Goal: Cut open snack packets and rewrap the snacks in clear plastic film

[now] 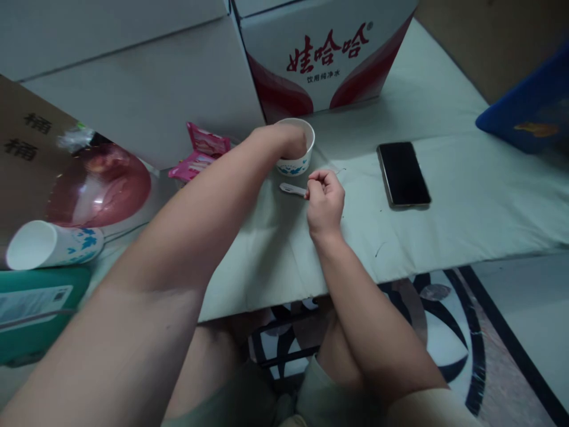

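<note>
My left hand (291, 141) reaches down into a white paper cup (294, 168) with a blue leaf pattern near its base. The cup's wall hides the fingers, so what they hold cannot be seen. Just in front of the cup, my right hand (326, 201) is closed, fingers curled in, around one end of a small flat white stick (291, 189). The stick points left, its rounded tip bears a small dark mark, and it stays close above or on the pale cloth. Beyond my left forearm lie pink printed packets (200, 155).
A white and red carton (329, 59) stands behind the cup. On the right lie a dark phone (403, 175) and a blue object (524, 101). Leftward are a translucent red bowl (102, 187), a paper cup on its side (56, 244) and a green container (40, 314). The pale cloth (466, 219) ends near my knees.
</note>
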`<move>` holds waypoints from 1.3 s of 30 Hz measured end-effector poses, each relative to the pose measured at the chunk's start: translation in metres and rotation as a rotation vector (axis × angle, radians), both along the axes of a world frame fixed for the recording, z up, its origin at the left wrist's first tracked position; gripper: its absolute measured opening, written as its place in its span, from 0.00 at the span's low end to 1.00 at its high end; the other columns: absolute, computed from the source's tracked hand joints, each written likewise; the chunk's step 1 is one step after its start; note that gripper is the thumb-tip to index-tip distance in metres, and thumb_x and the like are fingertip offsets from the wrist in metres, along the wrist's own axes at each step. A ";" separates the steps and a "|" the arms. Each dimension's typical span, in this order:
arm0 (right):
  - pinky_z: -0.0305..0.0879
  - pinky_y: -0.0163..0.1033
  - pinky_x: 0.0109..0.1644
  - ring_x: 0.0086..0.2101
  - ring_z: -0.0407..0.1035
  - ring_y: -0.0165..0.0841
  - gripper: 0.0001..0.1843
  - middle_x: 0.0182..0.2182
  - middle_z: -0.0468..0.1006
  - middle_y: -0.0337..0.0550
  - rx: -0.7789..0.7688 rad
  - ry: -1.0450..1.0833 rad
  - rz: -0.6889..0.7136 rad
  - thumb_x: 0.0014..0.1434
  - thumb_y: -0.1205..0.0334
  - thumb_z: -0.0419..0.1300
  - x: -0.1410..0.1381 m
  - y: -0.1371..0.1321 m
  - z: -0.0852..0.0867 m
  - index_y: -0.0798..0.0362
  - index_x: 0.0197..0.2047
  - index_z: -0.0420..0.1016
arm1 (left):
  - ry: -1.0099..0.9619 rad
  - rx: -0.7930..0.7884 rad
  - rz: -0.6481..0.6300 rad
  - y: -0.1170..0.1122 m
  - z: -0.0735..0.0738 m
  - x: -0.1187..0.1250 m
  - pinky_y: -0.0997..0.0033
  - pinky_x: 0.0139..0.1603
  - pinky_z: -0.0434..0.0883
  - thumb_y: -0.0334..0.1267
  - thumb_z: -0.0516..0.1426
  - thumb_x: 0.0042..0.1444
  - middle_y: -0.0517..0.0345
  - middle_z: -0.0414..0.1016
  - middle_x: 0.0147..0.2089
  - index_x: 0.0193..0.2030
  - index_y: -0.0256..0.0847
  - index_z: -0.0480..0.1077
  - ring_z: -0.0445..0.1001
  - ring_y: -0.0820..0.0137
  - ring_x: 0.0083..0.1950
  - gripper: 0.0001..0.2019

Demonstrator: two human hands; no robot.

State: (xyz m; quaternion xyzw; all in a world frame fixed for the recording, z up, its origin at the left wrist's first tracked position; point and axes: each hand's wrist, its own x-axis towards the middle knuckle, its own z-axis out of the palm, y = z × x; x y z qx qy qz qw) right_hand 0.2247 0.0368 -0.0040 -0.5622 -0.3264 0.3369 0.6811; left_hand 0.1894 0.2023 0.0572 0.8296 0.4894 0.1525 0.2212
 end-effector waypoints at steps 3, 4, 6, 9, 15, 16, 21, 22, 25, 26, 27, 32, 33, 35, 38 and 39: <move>0.56 0.36 0.30 0.25 0.57 0.28 0.01 0.25 0.61 0.33 -0.007 0.021 0.008 0.56 0.62 0.52 -0.001 -0.002 0.002 0.47 0.34 0.62 | 0.274 0.094 0.066 -0.042 0.025 -0.014 0.46 0.57 0.68 0.28 0.64 0.51 0.50 0.74 0.37 0.36 0.39 0.79 0.76 0.49 0.51 0.05; 0.56 0.36 0.30 0.25 0.57 0.28 0.01 0.25 0.61 0.33 -0.008 0.023 0.014 0.56 0.62 0.52 -0.001 -0.003 0.002 0.47 0.34 0.62 | 0.232 0.160 0.066 -0.054 0.031 -0.020 0.46 0.54 0.68 0.31 0.62 0.54 0.49 0.75 0.38 0.39 0.40 0.79 0.76 0.47 0.50 0.07; 0.55 0.37 0.30 0.25 0.56 0.28 0.01 0.24 0.60 0.33 -0.012 0.014 0.026 0.55 0.62 0.53 -0.003 -0.005 0.002 0.47 0.34 0.63 | 0.083 0.201 0.079 -0.069 0.035 -0.033 0.51 0.53 0.68 0.33 0.60 0.56 0.48 0.76 0.39 0.39 0.42 0.79 0.76 0.49 0.49 0.06; 0.54 0.37 0.30 0.25 0.56 0.28 0.01 0.24 0.60 0.33 -0.030 -0.029 0.037 0.55 0.62 0.52 -0.006 -0.006 0.001 0.47 0.34 0.63 | -0.083 0.129 0.065 -0.073 0.024 -0.049 0.56 0.54 0.67 0.33 0.61 0.53 0.49 0.77 0.37 0.34 0.42 0.77 0.75 0.51 0.51 0.03; 0.53 0.37 0.30 0.24 0.55 0.29 0.02 0.23 0.60 0.32 -0.042 -0.080 0.050 0.55 0.62 0.51 -0.017 -0.002 -0.002 0.47 0.34 0.60 | 0.201 -0.045 -0.033 -0.057 -0.003 -0.047 0.44 0.64 0.61 0.39 0.62 0.53 0.48 0.76 0.32 0.26 0.39 0.74 0.75 0.46 0.53 0.08; 0.52 0.37 0.30 0.24 0.55 0.29 0.02 0.22 0.59 0.32 -0.044 -0.082 0.047 0.55 0.62 0.51 -0.019 -0.001 -0.003 0.47 0.34 0.60 | 0.251 -0.068 -0.037 -0.056 -0.002 -0.044 0.42 0.65 0.59 0.39 0.62 0.52 0.47 0.76 0.33 0.25 0.39 0.74 0.75 0.45 0.53 0.08; 0.52 0.36 0.29 0.24 0.54 0.28 0.02 0.23 0.59 0.32 -0.003 -0.063 0.020 0.56 0.62 0.52 -0.025 0.004 -0.003 0.47 0.34 0.61 | 0.246 0.026 -0.056 -0.060 0.010 -0.040 0.39 0.66 0.59 0.33 0.66 0.46 0.41 0.77 0.48 0.29 0.38 0.76 0.69 0.39 0.61 0.04; 0.52 0.36 0.30 0.24 0.54 0.28 0.02 0.24 0.59 0.33 0.010 -0.061 0.009 0.56 0.63 0.52 -0.026 0.005 -0.003 0.47 0.34 0.60 | 0.167 0.079 -0.048 -0.065 0.013 -0.044 0.40 0.66 0.59 0.31 0.66 0.47 0.42 0.76 0.51 0.31 0.39 0.77 0.68 0.40 0.62 0.04; 0.57 0.36 0.33 0.26 0.57 0.28 0.03 0.28 0.61 0.34 0.027 -0.096 -0.033 0.58 0.64 0.51 -0.027 0.007 -0.002 0.47 0.37 0.61 | -0.159 0.215 0.082 -0.088 0.018 -0.073 0.47 0.67 0.63 0.30 0.64 0.51 0.47 0.74 0.52 0.39 0.42 0.78 0.69 0.47 0.61 0.08; 0.59 0.37 0.35 0.28 0.59 0.29 0.05 0.29 0.62 0.35 0.023 -0.127 -0.051 0.58 0.64 0.51 -0.026 0.007 -0.002 0.47 0.39 0.62 | -0.237 0.266 0.156 -0.098 0.017 -0.088 0.49 0.67 0.64 0.30 0.63 0.52 0.48 0.73 0.52 0.41 0.43 0.77 0.70 0.50 0.61 0.09; 0.62 0.38 0.38 0.30 0.61 0.30 0.07 0.31 0.63 0.36 0.013 -0.168 -0.067 0.58 0.65 0.52 -0.026 0.007 -0.002 0.46 0.41 0.64 | -0.284 0.332 0.247 -0.108 0.015 -0.104 0.50 0.67 0.64 0.31 0.63 0.54 0.50 0.72 0.52 0.43 0.45 0.77 0.70 0.52 0.60 0.10; 0.66 0.49 0.57 0.45 0.67 0.37 0.24 0.46 0.67 0.46 -0.061 -0.365 -0.047 0.54 0.69 0.55 -0.023 0.005 -0.005 0.44 0.54 0.67 | -0.316 0.529 0.684 -0.146 -0.016 -0.181 0.48 0.72 0.63 0.33 0.65 0.52 0.50 0.66 0.58 0.50 0.47 0.72 0.65 0.52 0.67 0.18; 0.65 0.52 0.60 0.48 0.67 0.39 0.26 0.49 0.66 0.48 -0.069 -0.397 -0.039 0.54 0.69 0.55 -0.023 0.005 -0.006 0.44 0.56 0.68 | -0.306 0.512 0.704 -0.149 -0.024 -0.191 0.47 0.73 0.63 0.33 0.66 0.51 0.49 0.65 0.60 0.51 0.47 0.72 0.64 0.51 0.69 0.20; 0.61 0.55 0.65 0.54 0.65 0.42 0.28 0.53 0.65 0.51 -0.069 -0.467 -0.034 0.54 0.69 0.55 -0.023 0.005 -0.010 0.44 0.58 0.68 | -0.284 0.439 0.663 -0.149 -0.035 -0.204 0.46 0.73 0.63 0.35 0.68 0.48 0.47 0.65 0.62 0.53 0.47 0.71 0.61 0.49 0.72 0.24; 0.58 0.58 0.68 0.59 0.63 0.44 0.29 0.55 0.64 0.52 -0.063 -0.570 -0.039 0.55 0.68 0.55 -0.025 0.007 -0.018 0.45 0.60 0.68 | -0.276 0.334 0.529 -0.140 -0.044 -0.214 0.46 0.71 0.66 0.35 0.69 0.45 0.46 0.69 0.60 0.53 0.46 0.69 0.64 0.49 0.71 0.27; 0.58 0.59 0.68 0.60 0.62 0.45 0.29 0.56 0.64 0.52 -0.063 -0.599 -0.039 0.55 0.68 0.55 -0.026 0.008 -0.020 0.45 0.61 0.68 | -0.278 0.314 0.492 -0.137 -0.046 -0.217 0.47 0.71 0.66 0.35 0.70 0.44 0.46 0.70 0.59 0.51 0.45 0.70 0.66 0.49 0.70 0.26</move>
